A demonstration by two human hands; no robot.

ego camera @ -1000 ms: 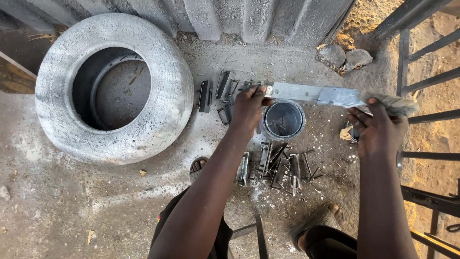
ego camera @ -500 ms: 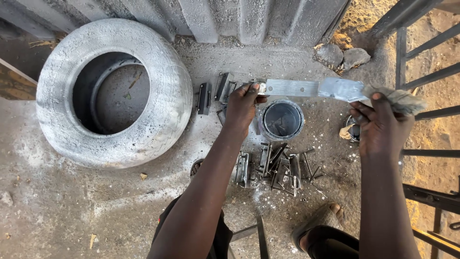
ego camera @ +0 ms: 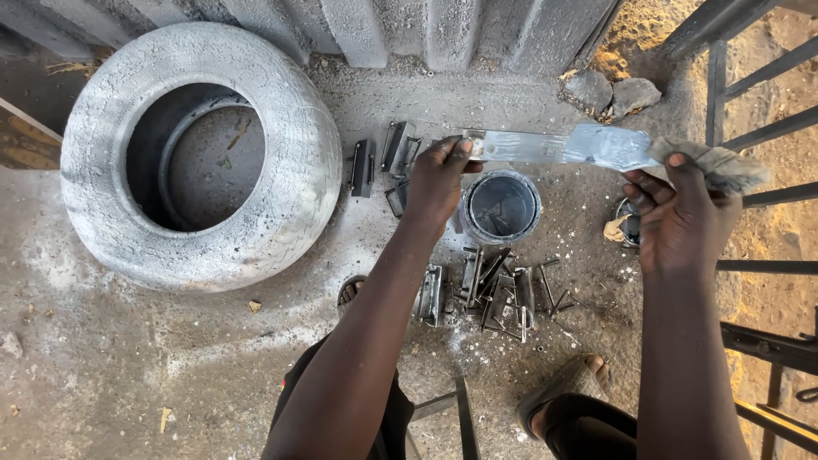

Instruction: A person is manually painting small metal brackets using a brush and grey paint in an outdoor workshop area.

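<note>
Wiping long flat grey metal bar (ego camera: 545,146) | my left hand (ego camera: 439,183) pinches its end | my right hand (ego camera: 682,217) grips frayed grey rag (ego camera: 711,166) against it (over the round paint tin (ego camera: 501,207)) | next, judged: another steady rag stroke.

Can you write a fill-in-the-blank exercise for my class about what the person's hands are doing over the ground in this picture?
1. The left hand pinches one end of a flat metal ____.
2. The right hand presses a ____ against the metal's other end.
3. Right below the metal sits a round ____ on the ground.
4. The large grey ring left of the hands is a dusty old ____.

Missing words: strip; rag; can; tyre
</note>
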